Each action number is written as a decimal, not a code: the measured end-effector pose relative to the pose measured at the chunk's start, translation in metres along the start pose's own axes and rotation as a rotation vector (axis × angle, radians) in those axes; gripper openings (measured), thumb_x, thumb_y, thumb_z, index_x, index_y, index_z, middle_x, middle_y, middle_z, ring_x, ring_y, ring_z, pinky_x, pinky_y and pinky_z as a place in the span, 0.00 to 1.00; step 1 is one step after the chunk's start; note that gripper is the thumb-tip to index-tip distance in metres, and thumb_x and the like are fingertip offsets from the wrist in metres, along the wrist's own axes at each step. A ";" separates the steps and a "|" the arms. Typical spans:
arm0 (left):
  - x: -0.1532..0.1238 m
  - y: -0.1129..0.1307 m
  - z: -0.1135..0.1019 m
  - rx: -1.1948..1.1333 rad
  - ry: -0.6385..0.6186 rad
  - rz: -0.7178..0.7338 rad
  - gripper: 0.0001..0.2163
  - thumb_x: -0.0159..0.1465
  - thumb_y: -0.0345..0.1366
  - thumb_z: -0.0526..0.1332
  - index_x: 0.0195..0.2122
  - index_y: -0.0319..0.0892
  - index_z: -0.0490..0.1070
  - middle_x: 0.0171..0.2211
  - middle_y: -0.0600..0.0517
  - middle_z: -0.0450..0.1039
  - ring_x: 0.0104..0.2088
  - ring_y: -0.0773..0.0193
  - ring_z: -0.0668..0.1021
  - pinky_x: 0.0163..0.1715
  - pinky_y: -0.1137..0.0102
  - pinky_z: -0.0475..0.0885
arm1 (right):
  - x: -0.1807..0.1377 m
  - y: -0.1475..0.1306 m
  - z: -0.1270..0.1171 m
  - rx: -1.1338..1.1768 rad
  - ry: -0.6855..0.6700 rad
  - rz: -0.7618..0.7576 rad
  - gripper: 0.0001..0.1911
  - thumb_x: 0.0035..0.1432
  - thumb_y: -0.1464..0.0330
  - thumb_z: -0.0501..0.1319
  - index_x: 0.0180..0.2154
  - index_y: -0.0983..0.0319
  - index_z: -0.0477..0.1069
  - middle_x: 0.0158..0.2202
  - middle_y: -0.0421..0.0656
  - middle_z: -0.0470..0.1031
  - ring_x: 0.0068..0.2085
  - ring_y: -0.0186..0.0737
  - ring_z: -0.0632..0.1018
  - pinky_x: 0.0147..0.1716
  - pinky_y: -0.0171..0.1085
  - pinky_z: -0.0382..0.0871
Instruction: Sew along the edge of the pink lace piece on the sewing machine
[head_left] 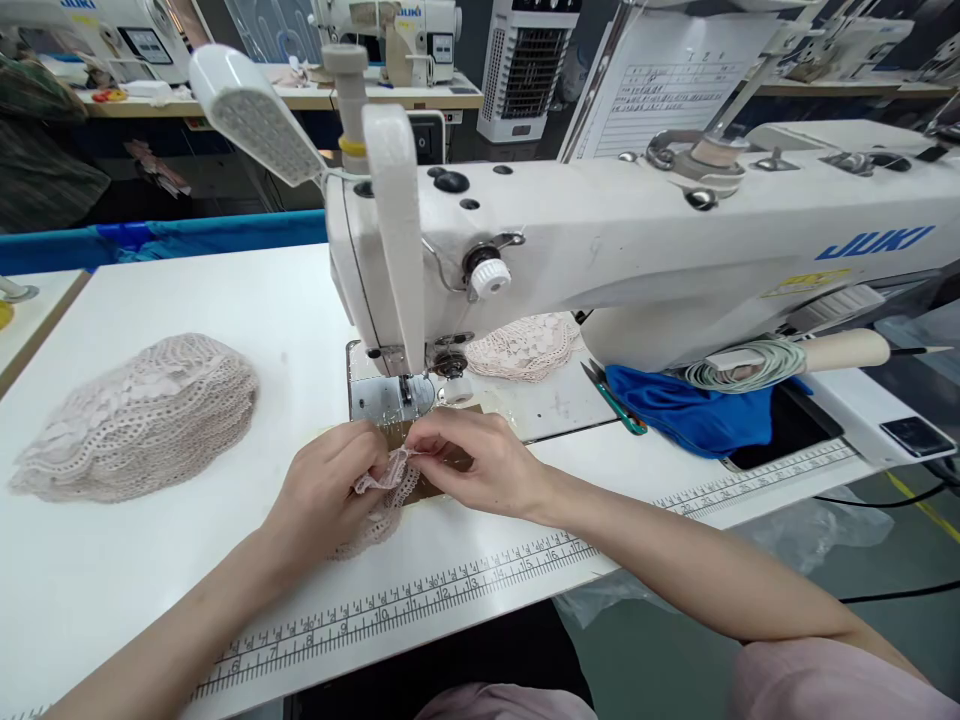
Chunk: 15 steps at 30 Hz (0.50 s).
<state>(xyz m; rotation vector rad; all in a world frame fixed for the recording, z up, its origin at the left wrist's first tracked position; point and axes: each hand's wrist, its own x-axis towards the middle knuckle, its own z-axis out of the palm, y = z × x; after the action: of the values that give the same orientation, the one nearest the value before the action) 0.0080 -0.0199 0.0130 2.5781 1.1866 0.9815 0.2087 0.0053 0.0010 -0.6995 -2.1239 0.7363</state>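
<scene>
Just in front of the sewing machine's needle area, my left hand (337, 480) is closed on a piece of pale pink lace (386, 505). My right hand (480, 460) pinches the upper edge of the same piece between thumb and forefinger. Part of the lace hangs below my left fingers onto the table. The presser foot (407, 392) of the white sewing machine (600, 230) is right behind my hands, with no lace visibly under it. My fingers hide some of the held lace.
A heap of pale lace pieces (150, 415) lies on the left. More lace (525, 345) rests behind the needle. Thread snips (615, 400), blue cloth (697, 410) and a dark phone (787, 430) lie at right. A ruler strip (420, 600) runs along the front edge.
</scene>
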 end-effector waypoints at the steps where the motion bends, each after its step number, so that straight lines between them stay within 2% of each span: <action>1: 0.001 0.000 -0.001 0.015 0.003 0.013 0.11 0.59 0.25 0.55 0.25 0.45 0.54 0.21 0.58 0.61 0.22 0.70 0.64 0.21 0.74 0.59 | 0.000 0.000 0.000 -0.017 0.009 -0.024 0.04 0.62 0.71 0.57 0.38 0.62 0.70 0.30 0.40 0.75 0.31 0.32 0.76 0.29 0.32 0.73; 5: 0.002 0.001 -0.006 0.066 0.046 0.073 0.11 0.58 0.24 0.55 0.24 0.45 0.54 0.19 0.59 0.61 0.19 0.71 0.63 0.18 0.75 0.57 | -0.001 0.000 0.000 -0.102 0.085 -0.141 0.06 0.65 0.71 0.56 0.38 0.62 0.72 0.31 0.40 0.76 0.31 0.31 0.77 0.30 0.30 0.74; 8: 0.001 0.001 -0.007 0.053 0.101 0.077 0.09 0.58 0.24 0.55 0.26 0.45 0.57 0.18 0.61 0.65 0.17 0.73 0.65 0.17 0.77 0.59 | -0.004 0.003 0.001 -0.239 0.132 -0.279 0.07 0.65 0.72 0.57 0.38 0.61 0.73 0.29 0.40 0.77 0.28 0.30 0.76 0.24 0.28 0.73; 10: -0.001 0.001 -0.007 0.029 0.099 0.046 0.06 0.60 0.26 0.55 0.34 0.44 0.64 0.24 0.58 0.74 0.21 0.72 0.74 0.21 0.78 0.66 | -0.004 0.005 -0.001 -0.357 0.140 -0.386 0.06 0.63 0.74 0.58 0.37 0.60 0.74 0.28 0.39 0.77 0.26 0.30 0.75 0.20 0.29 0.70; 13: -0.005 0.000 -0.006 -0.043 0.015 0.033 0.14 0.63 0.29 0.57 0.50 0.44 0.67 0.37 0.52 0.80 0.31 0.69 0.80 0.28 0.76 0.73 | -0.003 0.005 -0.004 -0.483 0.140 -0.548 0.07 0.59 0.77 0.61 0.32 0.60 0.74 0.25 0.38 0.76 0.24 0.31 0.75 0.18 0.31 0.69; 15: -0.006 0.001 -0.007 -0.124 -0.024 0.025 0.13 0.63 0.29 0.59 0.49 0.44 0.69 0.36 0.52 0.80 0.31 0.69 0.80 0.28 0.76 0.74 | -0.002 0.003 -0.007 -0.524 0.147 -0.640 0.09 0.57 0.78 0.62 0.29 0.60 0.74 0.24 0.37 0.76 0.24 0.30 0.75 0.18 0.31 0.68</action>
<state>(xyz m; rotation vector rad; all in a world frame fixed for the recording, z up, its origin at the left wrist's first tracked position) 0.0017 -0.0255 0.0158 2.5064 1.0554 0.9925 0.2157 0.0082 0.0014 -0.2740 -2.2263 -0.2167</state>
